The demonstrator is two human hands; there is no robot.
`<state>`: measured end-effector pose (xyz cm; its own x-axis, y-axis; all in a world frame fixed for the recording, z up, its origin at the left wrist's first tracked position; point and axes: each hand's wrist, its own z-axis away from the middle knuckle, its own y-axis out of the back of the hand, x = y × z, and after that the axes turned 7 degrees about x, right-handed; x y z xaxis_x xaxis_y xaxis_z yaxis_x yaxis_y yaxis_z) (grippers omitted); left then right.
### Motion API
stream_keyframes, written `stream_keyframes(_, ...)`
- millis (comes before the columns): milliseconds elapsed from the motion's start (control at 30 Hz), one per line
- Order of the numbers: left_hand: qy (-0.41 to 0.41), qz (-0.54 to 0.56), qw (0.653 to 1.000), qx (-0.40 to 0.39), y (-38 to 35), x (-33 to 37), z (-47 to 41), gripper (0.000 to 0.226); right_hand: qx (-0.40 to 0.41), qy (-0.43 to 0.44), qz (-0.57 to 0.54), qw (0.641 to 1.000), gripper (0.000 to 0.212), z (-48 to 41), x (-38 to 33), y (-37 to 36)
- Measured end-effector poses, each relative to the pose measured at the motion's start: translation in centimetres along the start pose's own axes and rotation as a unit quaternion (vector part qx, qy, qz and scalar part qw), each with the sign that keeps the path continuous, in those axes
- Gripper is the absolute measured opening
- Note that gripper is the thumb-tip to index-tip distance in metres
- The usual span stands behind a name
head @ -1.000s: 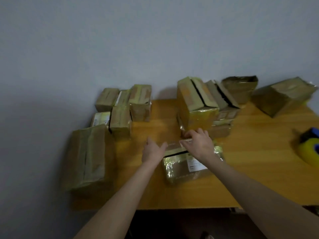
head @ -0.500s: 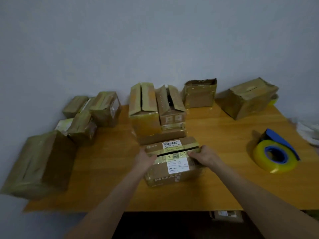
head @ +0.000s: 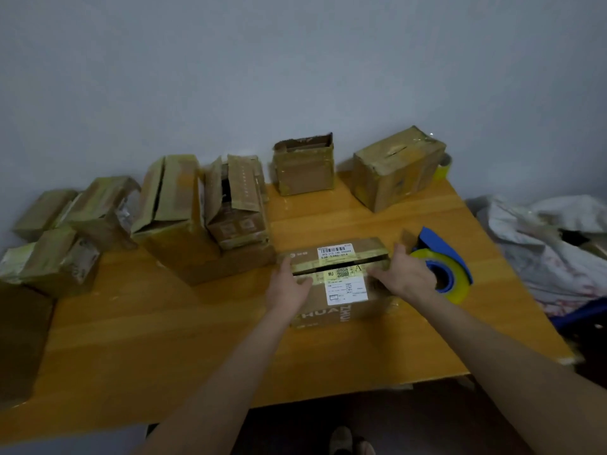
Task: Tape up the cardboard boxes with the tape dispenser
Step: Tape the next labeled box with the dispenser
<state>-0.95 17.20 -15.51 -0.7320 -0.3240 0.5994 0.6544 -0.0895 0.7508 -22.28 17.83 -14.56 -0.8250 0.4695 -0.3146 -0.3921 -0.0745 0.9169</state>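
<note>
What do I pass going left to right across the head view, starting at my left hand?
In order: left hand, brown cardboard box with white label, right hand, blue tape dispenser with yellow roll, crumpled white sheeting.

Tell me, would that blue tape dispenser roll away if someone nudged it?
Probably not far: the tape dispenser holds a round yellow roll, but its blue frame sticks out and should stop it rolling. It looks fairly light, being mostly a hollow ring. The glossy table might let it slide when pushed.
</note>
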Motion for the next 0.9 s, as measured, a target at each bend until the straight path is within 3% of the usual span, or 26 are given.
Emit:
stream_keyframes(167, -0.037, -0.054, 0.998, -0.016, -1.2, 0.2, -0.9, 0.069, -0.002, 0.015, 0.046, 0.999, 0.062, -0.7, 0.6, -0.6)
stream_keyframes(400, -0.058, -0.036, 0.998, -0.015, -2.7, 2.5, 0.1, 0.074, -0.008, 0.017, 0.069, 0.997, 0.067, -2.2, 3.0, 0.5)
stream_keyframes(633, -0.005, -0.004, 1.000, 0.011, -3.3, 3.6, 1.3, 0.071, -0.028, 0.085, 0.056, 0.994, 0.060, -3.2, 4.2, 1.4)
stream_keyframes(767, 0.036, -0.062, 0.996, 0.054, -3.0, 3.3, 2.3, 0.076, -0.055, 0.131, -0.011, 0.990, 0.050, -3.5, 5.5, 1.8)
stream_keyframes(900, -0.141, -0.265, 0.949, 0.096, -4.6, 4.2, 3.0, 0.070, 0.039, 0.086, -0.030, 0.995, 0.061, -6.0, 9.5, 4.4)
